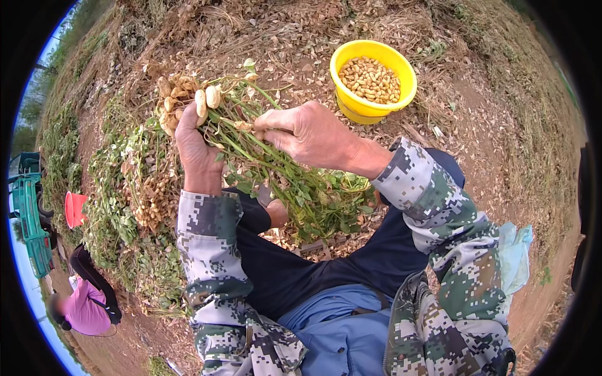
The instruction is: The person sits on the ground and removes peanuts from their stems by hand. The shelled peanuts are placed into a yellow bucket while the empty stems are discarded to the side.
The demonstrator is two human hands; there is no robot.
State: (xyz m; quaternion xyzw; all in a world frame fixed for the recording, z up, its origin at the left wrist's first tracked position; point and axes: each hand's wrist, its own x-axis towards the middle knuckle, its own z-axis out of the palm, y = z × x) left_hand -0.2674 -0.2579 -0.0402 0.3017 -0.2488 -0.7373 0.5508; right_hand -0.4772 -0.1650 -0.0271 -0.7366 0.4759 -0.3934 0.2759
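Observation:
My left hand [197, 148] grips a bunch of peanut plants [268, 157] by the root end, where a cluster of peanut pods [175, 101] sticks out past the fingers. Two pale pods lie by the left thumb. On the same bunch, my right hand [312, 136] pinches a small piece, perhaps a pod, between thumb and fingertips among the stems; the fingers partly hide it. The leafy ends hang down between my legs. Beyond my right hand stands a yellow bucket [367, 115], partly filled with loose peanut pods [370, 80].
A heap of peanut plants [113, 207] with pods lies at the left, with a red bucket [75, 209] beyond it. A person in a pink top [87, 308] is at the lower left, near a green vehicle [30, 216]. A thin plastic bag [514, 256] lies by my right arm.

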